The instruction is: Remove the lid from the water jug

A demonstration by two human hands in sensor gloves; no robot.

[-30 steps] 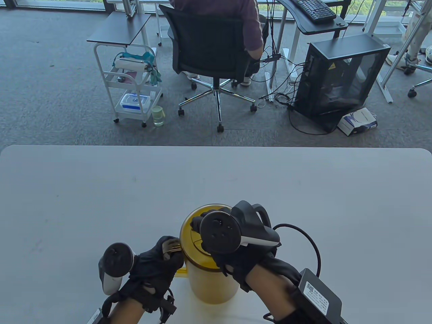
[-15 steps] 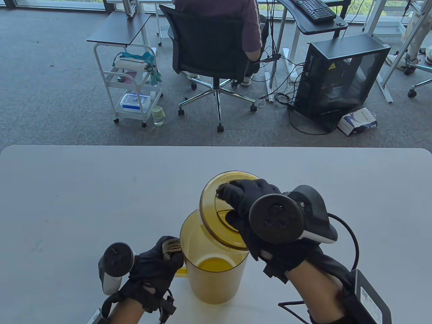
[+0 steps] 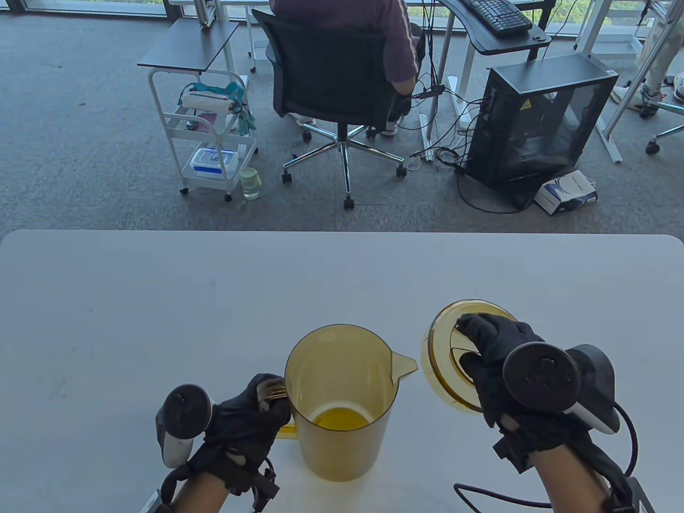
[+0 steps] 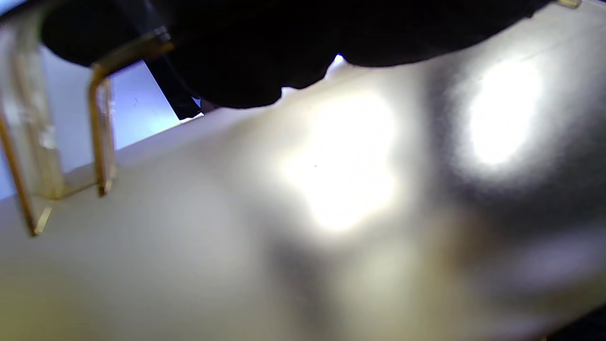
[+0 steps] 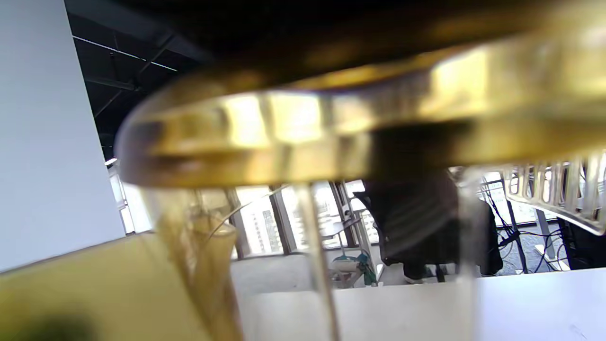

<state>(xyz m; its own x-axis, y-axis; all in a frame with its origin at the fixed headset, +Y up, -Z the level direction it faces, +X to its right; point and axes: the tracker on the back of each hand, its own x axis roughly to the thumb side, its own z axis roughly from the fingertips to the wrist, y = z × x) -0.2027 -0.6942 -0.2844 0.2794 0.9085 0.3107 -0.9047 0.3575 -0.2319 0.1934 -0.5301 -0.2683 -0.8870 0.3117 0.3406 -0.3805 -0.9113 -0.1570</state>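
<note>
Now lid (image 3: pixel 446 350) off jug, gripped by right hand (image 3: pixel 499 358), fingers curled over top, held just right of spout, tilted, apart from jug. Amber water jug (image 3: pixel 339 401) upright on white table (image 3: pixel 160 304), mouth open, near front edge. Left hand (image 3: pixel 243 422) wrapped round jug handle (image 4: pixel 102 142).

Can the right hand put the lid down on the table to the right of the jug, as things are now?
Probably yes. The right hand holds the lid to the right of the jug, already clear of its open mouth, and the table around it looks bare. The left hand grips the handle.
</note>
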